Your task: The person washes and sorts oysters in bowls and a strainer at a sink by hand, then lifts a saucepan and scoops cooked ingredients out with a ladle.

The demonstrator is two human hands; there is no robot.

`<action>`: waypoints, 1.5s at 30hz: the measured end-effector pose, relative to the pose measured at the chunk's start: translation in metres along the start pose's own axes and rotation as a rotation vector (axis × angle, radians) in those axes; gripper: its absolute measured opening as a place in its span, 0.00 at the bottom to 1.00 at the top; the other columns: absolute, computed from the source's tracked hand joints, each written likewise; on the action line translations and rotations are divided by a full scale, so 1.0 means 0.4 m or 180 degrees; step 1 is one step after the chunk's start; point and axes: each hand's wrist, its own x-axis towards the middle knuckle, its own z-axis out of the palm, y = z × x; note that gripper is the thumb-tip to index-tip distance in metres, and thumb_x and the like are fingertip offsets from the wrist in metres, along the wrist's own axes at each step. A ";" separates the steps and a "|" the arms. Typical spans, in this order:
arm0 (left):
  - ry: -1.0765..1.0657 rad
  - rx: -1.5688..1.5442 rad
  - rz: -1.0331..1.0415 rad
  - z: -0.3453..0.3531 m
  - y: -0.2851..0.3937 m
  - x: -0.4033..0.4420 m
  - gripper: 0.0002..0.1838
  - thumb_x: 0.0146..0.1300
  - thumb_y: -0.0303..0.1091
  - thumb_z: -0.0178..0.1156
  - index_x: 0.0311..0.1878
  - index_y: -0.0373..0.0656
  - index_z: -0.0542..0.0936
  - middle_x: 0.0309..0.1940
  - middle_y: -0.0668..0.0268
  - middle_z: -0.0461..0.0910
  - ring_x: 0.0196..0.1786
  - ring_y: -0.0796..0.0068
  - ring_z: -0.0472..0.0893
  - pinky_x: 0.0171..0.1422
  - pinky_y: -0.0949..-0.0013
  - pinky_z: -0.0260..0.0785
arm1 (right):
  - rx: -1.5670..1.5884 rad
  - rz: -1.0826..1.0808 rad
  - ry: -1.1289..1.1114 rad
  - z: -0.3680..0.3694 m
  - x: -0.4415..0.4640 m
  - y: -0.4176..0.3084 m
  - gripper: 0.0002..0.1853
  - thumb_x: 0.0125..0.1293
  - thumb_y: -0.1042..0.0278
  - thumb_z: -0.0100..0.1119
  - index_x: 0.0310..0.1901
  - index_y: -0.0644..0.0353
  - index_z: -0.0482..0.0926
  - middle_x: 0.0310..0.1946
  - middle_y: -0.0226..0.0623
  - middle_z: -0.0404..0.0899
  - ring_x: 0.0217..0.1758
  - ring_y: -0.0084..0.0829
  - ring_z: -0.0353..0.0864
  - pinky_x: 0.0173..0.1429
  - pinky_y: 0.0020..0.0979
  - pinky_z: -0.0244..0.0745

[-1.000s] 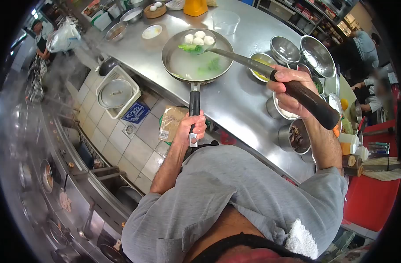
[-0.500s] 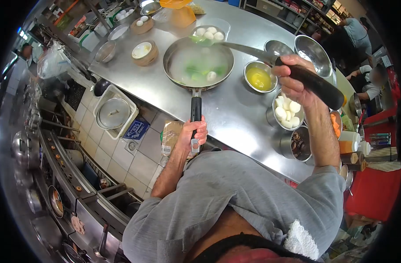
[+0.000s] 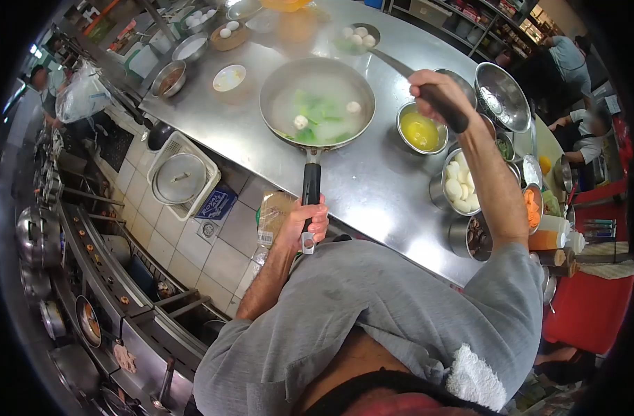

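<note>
My left hand (image 3: 307,223) is wrapped round the black handle of a frying pan (image 3: 367,104). Inside the pan, green leaves (image 3: 320,111) and two white balls (image 3: 301,122) sit in cloudy, steaming liquid. Raised above the table, my right hand (image 3: 435,93) grips the dark handle of a long metal ladle (image 3: 393,64). The ladle's far end reaches a round dark shape behind the pan with several white balls (image 3: 358,35); I cannot tell whether this is the ladle's bowl or a dish. A bowl of yellow liquid (image 3: 421,130) stands below my right hand.
Right of the pan are a pot of white pieces (image 3: 460,187), a pot of dark pieces (image 3: 480,239) and a large steel bowl (image 3: 503,97). A small plate (image 3: 229,78) lies at left. Stoves (image 3: 105,277) line the far left. Co-workers (image 3: 567,62) stand at the right.
My right hand has moved up and left, carrying the ladle farther back. The pan sits slightly lower and its leaves show more clearly; two white balls are visible in it instead of one.
</note>
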 end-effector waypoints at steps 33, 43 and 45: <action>0.0119 0.0194 0.0342 -0.064 0.038 -0.067 0.07 0.54 0.24 0.55 0.31 0.43 0.66 0.15 0.72 0.62 0.12 0.85 0.63 0.11 0.75 0.58 | -0.0096 0.1178 -0.0542 0.000 -0.331 0.108 0.32 0.48 0.73 0.56 0.58 0.68 0.61 0.15 0.36 0.70 0.07 0.21 0.63 0.08 0.20 0.55; 0.0137 0.0124 0.0334 -0.070 0.028 -0.072 0.09 0.54 0.25 0.55 0.37 0.43 0.67 0.16 0.73 0.62 0.13 0.86 0.63 0.10 0.76 0.57 | 0.0768 0.1595 -0.1209 0.140 -0.379 0.057 0.25 0.53 0.69 0.55 0.51 0.64 0.59 0.16 0.30 0.67 0.06 0.19 0.58 0.07 0.20 0.48; 0.0150 0.0121 0.0331 -0.073 0.027 -0.074 0.08 0.54 0.25 0.55 0.36 0.43 0.67 0.16 0.72 0.62 0.13 0.85 0.63 0.10 0.76 0.57 | 0.0792 0.1590 -0.1273 0.162 -0.377 0.051 0.24 0.54 0.68 0.54 0.52 0.63 0.58 0.17 0.31 0.67 0.05 0.21 0.58 0.06 0.22 0.48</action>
